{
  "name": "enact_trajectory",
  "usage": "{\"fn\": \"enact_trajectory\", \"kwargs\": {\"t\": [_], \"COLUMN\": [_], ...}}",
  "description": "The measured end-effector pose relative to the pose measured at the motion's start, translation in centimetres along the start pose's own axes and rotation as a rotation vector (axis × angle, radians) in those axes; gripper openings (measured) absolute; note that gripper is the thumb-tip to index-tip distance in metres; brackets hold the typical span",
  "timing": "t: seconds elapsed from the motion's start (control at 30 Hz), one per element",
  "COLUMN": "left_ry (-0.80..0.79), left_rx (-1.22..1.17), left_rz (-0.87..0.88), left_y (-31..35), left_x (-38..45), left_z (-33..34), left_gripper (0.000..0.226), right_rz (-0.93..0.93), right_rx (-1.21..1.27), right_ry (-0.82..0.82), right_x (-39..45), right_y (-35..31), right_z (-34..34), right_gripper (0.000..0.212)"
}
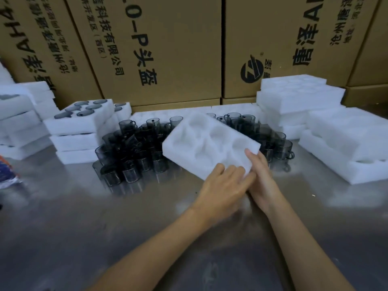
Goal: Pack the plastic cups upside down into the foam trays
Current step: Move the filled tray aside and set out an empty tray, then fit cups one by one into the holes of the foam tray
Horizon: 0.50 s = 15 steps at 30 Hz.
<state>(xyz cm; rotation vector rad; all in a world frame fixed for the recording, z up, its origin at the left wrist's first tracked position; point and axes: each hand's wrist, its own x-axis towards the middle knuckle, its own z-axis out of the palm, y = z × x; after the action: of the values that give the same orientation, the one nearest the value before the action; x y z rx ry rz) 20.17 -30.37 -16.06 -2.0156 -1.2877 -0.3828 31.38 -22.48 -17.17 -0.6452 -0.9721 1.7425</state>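
Brown cardboard boxes (168, 49) line the back of a grey metal table (84, 227). Both hands hold 1 empty foam tray (210, 143), tilted above a crowd of dark plastic cups (134, 148). Left hand (222, 185) pinches the tray's near corner; right hand (262, 177) grips its near edge, thumb on top. Filled trays (79, 118) stack at left, empty trays (300, 97) at right.

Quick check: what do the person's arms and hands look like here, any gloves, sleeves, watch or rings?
Both arms are bare from the bottom of the frame up to the wrists; no sleeves show. The left hand and right hand wear no gloves. No watch, bracelet or ring is visible on either, though motion blur softens the fingers.
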Motion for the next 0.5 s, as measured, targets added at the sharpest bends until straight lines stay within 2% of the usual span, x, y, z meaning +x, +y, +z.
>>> {"fn": "enact_trajectory", "kwargs": {"t": [0.07,0.1,0.17,0.23,0.37,0.43,0.5], "left_ry": [-0.038,-0.018,0.074,0.126,-0.036,-0.040,-0.046], "left_rx": [-0.075,-0.124,-0.231,-0.300,-0.350,-0.348,-0.248], "left_rz": [-0.003,-0.031,-0.139,-0.294,-0.617,-0.806,-0.955], "left_y": [0.4,0.3,-0.1,-1.3,-5.9,-8.5,-10.9], "left_x": [-0.3,-0.2,-0.2,-0.3,-2.0,-3.7,-5.6], "left_z": [-0.9,-1.4,-2.6,-3.3,-2.3,-1.5,-0.6], "left_gripper": [0.034,0.036,0.034,0.030,0.028,0.029,0.034], "right_rz": [-0.041,-0.020,0.062,0.104,0.119,0.124,0.127], "right_rx": [-0.117,-0.136,-0.177,-0.284,-0.620,-0.724,-0.733], "right_ry": [0.213,0.241,0.213,0.218,0.198,0.164,0.146], "right_x": [-0.4,-0.5,-0.9,-1.0,-0.7,-0.5,-0.3], "right_y": [-0.2,-0.3,-0.7,-0.8,-0.3,0.0,0.3], "right_z": [-0.2,-0.4,-0.4,-0.3,-0.1,-0.2,-0.1], "right_gripper": [0.030,0.030,0.044,0.045,0.011,0.010,0.014]}}
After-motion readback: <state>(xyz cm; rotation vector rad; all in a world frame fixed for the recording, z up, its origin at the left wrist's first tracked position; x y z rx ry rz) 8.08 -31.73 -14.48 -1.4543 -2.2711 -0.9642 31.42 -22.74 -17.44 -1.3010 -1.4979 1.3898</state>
